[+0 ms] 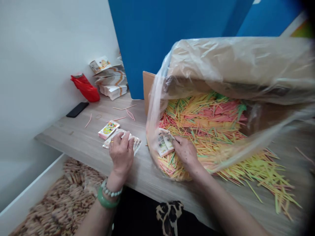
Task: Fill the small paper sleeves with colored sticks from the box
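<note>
- Far L, below the tabletop: white-walled bin (pixel 31 184) holding a brown, lumpy mass (pixel 61 203), too blurred to ID.
- On the grey-brown wood-grain table (pixel 81 132), L end: flat black rectangular phone-like slab (pixel 77 109); just behind it, a crumpled red plastic bag (pixel 87 90).
- Next R: uneven pile of white printed card pieces w/ orange bands (pixel 112 80), nr the tall blue panel (pixel 172 19).
- In front, a few thin pink sticks (pixel 88 120) lay loose.
- Neat small stack of white packets w/ yellow-green print (pixel 108 128) sat flat, just beyond the L hand (pixel 121 152).
- L hand: fingers bent, over a fanned row of small white packets (pixel 136 145) on the table; couldn't tell if they gripped any. Pale bead bracelet (pixel 112 190) + green bangle (pixel 105 200) on that wrist.
- R hand (pixel 185 152): thumb & fingers closed on the edge of a small white packet w/ dark print (pixel 165 142), tilted, at L side of the bag mouth, above the sticks.
- Clear plastic bag (pixel 182 62) lined a brown cardboard box (pixel 148 91), w/ thin pink, yellow, orange & green sticks (pixel 204 124) heaped inside.
- Far R: mostly yellow sticks (pixel 258 173) spread on table, outside the bag.
</note>
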The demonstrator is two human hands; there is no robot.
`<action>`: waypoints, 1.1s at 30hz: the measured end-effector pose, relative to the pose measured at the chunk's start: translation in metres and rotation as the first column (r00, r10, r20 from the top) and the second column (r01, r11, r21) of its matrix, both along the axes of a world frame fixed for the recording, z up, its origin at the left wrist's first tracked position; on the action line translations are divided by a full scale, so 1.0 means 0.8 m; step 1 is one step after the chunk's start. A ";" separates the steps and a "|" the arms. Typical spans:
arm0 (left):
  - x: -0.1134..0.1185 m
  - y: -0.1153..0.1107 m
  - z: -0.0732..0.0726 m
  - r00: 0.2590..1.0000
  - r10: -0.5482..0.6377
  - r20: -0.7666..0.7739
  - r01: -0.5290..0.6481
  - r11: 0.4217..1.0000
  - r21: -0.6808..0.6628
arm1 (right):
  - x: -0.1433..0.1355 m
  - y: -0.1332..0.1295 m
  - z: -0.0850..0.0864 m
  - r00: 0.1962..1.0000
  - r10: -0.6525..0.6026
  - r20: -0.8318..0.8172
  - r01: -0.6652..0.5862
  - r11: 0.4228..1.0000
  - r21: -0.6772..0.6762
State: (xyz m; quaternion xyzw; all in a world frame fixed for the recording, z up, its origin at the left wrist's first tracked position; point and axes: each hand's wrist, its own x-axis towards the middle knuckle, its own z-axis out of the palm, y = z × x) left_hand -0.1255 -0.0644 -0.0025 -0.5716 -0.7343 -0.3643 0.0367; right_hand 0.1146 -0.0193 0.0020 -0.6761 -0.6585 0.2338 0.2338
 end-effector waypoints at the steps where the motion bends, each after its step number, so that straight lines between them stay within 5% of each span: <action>1: 0.015 -0.005 0.007 0.989 -0.103 0.109 0.097 0.993 0.064 | 0.003 -0.004 0.001 0.990 -0.040 -0.137 0.049 0.997 0.058; 3: 0.050 -0.011 0.018 0.876 -0.307 0.373 0.291 0.951 0.099 | 0.005 -0.017 0.003 0.872 -0.049 -0.487 0.118 0.987 0.112; 6: 0.098 -0.004 0.027 0.455 -0.393 0.799 0.571 0.817 0.077 | 0.008 -0.038 0.007 0.606 0.051 -0.794 -0.023 0.999 0.047; 8: 0.117 0.009 0.027 0.189 -0.332 0.924 0.628 0.764 0.146 | 0.020 -0.047 0.011 0.615 0.146 -0.775 -0.186 0.982 0.037; 10: 0.124 0.022 0.025 0.065 -0.264 0.962 0.552 0.813 0.186 | 0.044 -0.046 0.015 0.786 0.223 -0.577 -0.223 0.972 0.073; 12: 0.122 0.029 0.022 0.032 -0.221 0.975 0.448 0.875 0.184 | 0.071 -0.037 0.020 0.966 0.165 -0.200 -0.139 0.981 0.138; 13: 0.121 0.031 0.021 0.029 -0.216 0.976 0.419 0.889 0.184 | 0.082 -0.031 0.022 0.994 0.105 0.011 -0.105 0.981 0.162; 15: 0.119 0.030 0.021 0.038 -0.215 0.976 0.406 0.896 0.182 | 0.094 -0.021 0.026 0.941 0.081 0.329 -0.134 0.981 0.141; 17: 0.120 0.027 0.021 0.042 -0.209 0.977 0.395 0.901 0.176 | 0.090 -0.017 0.028 0.864 0.151 0.481 -0.214 0.974 0.077; 22: 0.116 0.023 0.021 0.015 -0.198 0.980 0.351 0.919 0.180 | 0.072 -0.032 0.024 0.758 0.263 0.597 -0.322 0.947 -0.008; 27: 0.112 0.026 0.020 -0.014 -0.215 0.977 0.384 0.900 0.203 | 0.070 -0.031 0.013 0.597 0.583 0.551 -0.699 0.715 0.001; 33: 0.115 0.027 0.017 -0.042 -0.203 0.978 0.385 0.900 0.203 | 0.049 -0.010 0.002 0.448 0.561 0.696 -0.797 0.603 0.027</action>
